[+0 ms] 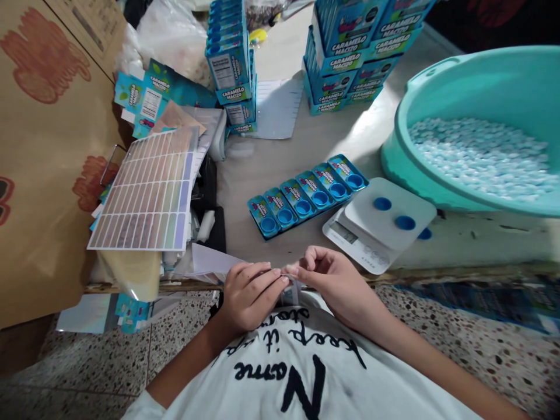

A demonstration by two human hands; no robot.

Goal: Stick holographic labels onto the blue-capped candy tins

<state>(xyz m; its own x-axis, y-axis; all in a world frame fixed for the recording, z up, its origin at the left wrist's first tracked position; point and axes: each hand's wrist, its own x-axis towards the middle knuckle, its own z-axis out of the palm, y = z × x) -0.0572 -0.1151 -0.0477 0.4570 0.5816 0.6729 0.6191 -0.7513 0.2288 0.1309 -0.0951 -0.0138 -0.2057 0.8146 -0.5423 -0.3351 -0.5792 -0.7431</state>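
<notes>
Holds a small pale piece [289,290] at the lower middle of the frame, just beside the table edge [459,273], between left hand [254,294] and right hand [335,281]. Left fingers close together and bent over the piece, thumb hidden; right thumb and forefinger pinched narrow at its top, other fingers loosely curled. Cannot tell its full shape behind so many fingers.

Could crease or tear it by tugging both ways at once, if as thin as apparent. Could also lose it to the speckled floor [175,326] through a slack pinch. Might knock the white scale [363,211], right of centre and near the table edge, with a swing of the right hand, sending the two blue caps [382,203] off its flat plate.

Glossy print and round blue lids on the row of six packs [311,185] at mid-frame; smooth, round-cornered plastic on the scale; thick-rimmed turquoise basin [472,87] at right, with rounded, whitish sweets [485,160] inside; soft iridescent sheen on the gridded label sheet [144,198] at left; dull brown cardboard box [48,151] at far left, scrawled in orange; crisp-cornered blue cartons [336,87] stacked along the top; limp white shirt [245,385] with black lettering at the bottom.
</notes>
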